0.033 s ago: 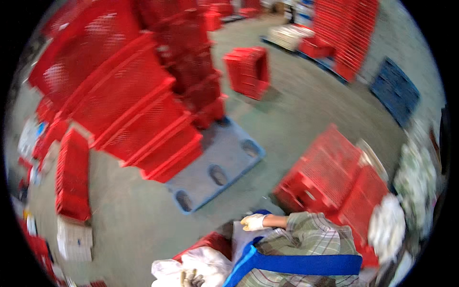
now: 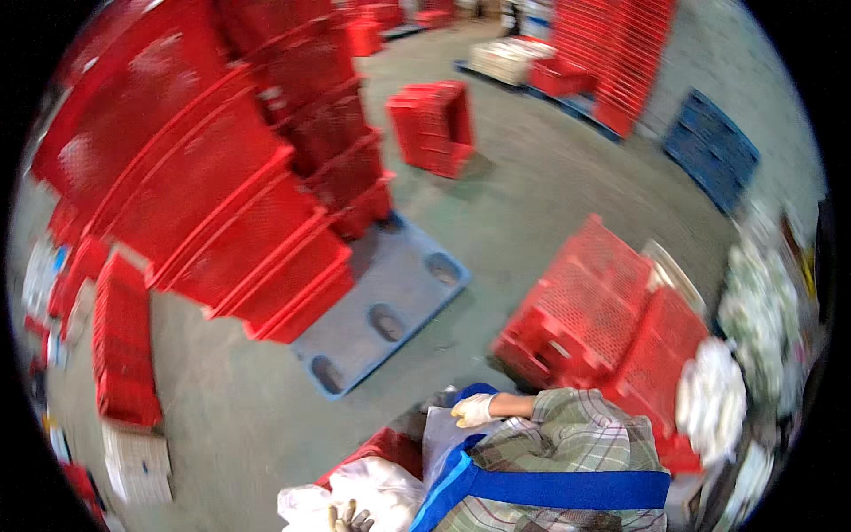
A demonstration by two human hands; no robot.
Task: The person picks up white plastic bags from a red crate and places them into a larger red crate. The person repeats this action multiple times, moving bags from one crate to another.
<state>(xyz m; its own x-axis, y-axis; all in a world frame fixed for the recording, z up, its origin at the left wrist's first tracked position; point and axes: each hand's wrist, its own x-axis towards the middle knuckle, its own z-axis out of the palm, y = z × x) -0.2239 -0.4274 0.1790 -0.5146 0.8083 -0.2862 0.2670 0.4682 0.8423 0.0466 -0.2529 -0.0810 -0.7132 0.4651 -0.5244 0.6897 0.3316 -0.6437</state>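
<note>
My left hand (image 2: 351, 518), in a dirty pale glove, shows at the lower edge with its fingers apart. It lies over a white plastic bag (image 2: 372, 486) bunched on a red crate (image 2: 387, 450). My right hand (image 2: 474, 410), in a white glove with yellowish fingertips, is in front of my body beside a pale grey, see-through sheet (image 2: 443, 436). Its fingers look curled together; whatever they hold is hidden. A plaid sleeve (image 2: 589, 421) and a blue strap (image 2: 567, 488) fill the lower right.
Tall stacks of red crates (image 2: 199, 160) stand at the left, with a blue-grey plastic pallet (image 2: 362, 341) by their base. One red crate (image 2: 432, 129) stands farther off. More red crates (image 2: 581, 306) and white bundles (image 2: 712, 402) are at the right. A blue pallet (image 2: 712, 151) leans against the wall.
The whole view has shifted a little, so the crates and pallets appear farther left. My hands look almost the same.
</note>
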